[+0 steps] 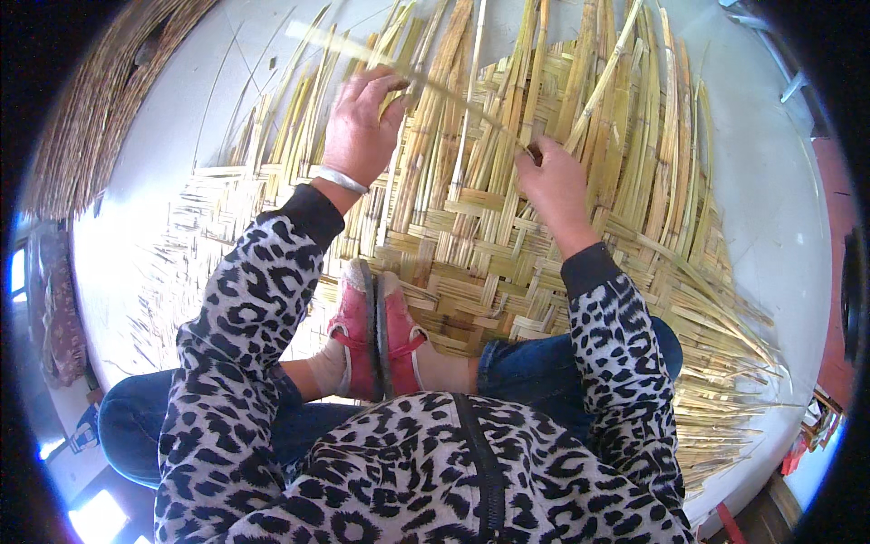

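Note:
A long, pale, flattened reed strip point(467, 107) slants across the loose upright reeds, its far left end smeared by motion. Near its right end, my right hand point(555, 186) pinches it between thumb and fingers. My left hand point(362, 127) has its fingers curled at the strip farther up to the left, the thumb a little apart; how firmly it grips is unclear. Beneath both hands spreads a half-woven reed mat point(453, 263), its over-and-under weave dense toward me. Several unwoven reeds point(625, 109) fan out from its far side.
My red shoes point(361, 349) rest at the mat's near edge, between my bent knees. A pale floor point(136, 190) surrounds the mat. At the far left stands a bundle of thin brown stalks point(100, 109). Splayed reed ends point(725, 363) reach out at the right.

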Tool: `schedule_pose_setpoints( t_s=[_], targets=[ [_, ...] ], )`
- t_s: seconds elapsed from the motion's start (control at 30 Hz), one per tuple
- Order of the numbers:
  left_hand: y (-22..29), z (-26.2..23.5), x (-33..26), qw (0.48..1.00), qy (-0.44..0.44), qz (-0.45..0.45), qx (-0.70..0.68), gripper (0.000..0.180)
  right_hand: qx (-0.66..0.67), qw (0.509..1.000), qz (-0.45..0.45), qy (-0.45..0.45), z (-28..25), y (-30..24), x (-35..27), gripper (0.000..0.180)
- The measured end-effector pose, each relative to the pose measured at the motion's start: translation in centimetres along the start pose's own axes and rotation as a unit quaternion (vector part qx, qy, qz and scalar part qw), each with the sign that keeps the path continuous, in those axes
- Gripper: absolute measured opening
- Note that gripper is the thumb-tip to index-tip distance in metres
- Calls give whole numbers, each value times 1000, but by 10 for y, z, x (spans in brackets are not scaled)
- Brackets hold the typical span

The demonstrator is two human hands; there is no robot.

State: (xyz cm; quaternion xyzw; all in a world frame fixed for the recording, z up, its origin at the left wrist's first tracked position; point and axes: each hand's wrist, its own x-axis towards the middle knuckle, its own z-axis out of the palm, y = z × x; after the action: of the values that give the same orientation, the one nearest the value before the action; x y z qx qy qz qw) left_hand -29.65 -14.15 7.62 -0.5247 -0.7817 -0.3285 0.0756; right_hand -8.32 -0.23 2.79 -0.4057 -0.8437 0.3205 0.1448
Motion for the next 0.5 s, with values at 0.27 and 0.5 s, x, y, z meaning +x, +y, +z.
schedule_pose_setpoints(
  t_s=[0.27,0.5],
  targets=[
    [-63,33,9,927,-351,31,127,38,-10,1000,18,7,0,3,3,45],
    [-70,54,25,864,-339,-350,-131,55,18,1000,-5,0,-10,2,1,47]
  ],
)
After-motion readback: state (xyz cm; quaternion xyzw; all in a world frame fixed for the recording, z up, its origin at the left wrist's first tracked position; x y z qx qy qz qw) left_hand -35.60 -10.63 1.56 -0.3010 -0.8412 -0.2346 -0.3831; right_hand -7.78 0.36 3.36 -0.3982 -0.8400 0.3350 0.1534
